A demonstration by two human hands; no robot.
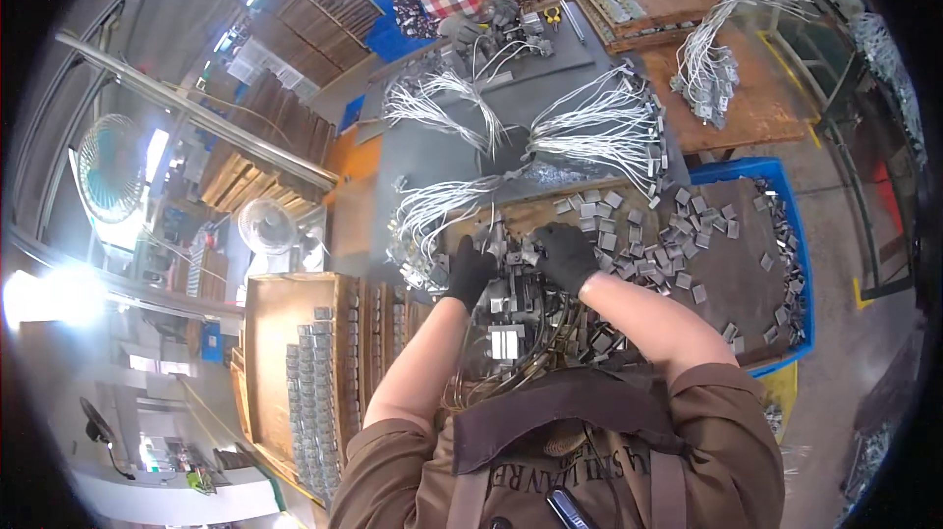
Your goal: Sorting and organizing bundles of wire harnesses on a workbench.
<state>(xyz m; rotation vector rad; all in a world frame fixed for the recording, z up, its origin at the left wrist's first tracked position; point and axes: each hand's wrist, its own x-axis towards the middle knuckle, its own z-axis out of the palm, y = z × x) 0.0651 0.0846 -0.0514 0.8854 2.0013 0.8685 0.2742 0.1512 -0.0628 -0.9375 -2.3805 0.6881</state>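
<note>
Between the black-gloved left hand (470, 274) and right hand (567, 257), a metal bench fixture (515, 299) is attended; part seating is presumed in hand, and careful alignment is judged necessary. Both hands are curled, forearms (417, 367) angled inward; any grasp cannot be determined. Loose metal casings (678, 234) are strewn rightward of the right hand.

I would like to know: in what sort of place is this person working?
Probably a factory workshop for assembling small parts: bundles of white wires lie on the table, many small metal pieces lie loose, and a wooden tray holds rows of metal parts.
</note>
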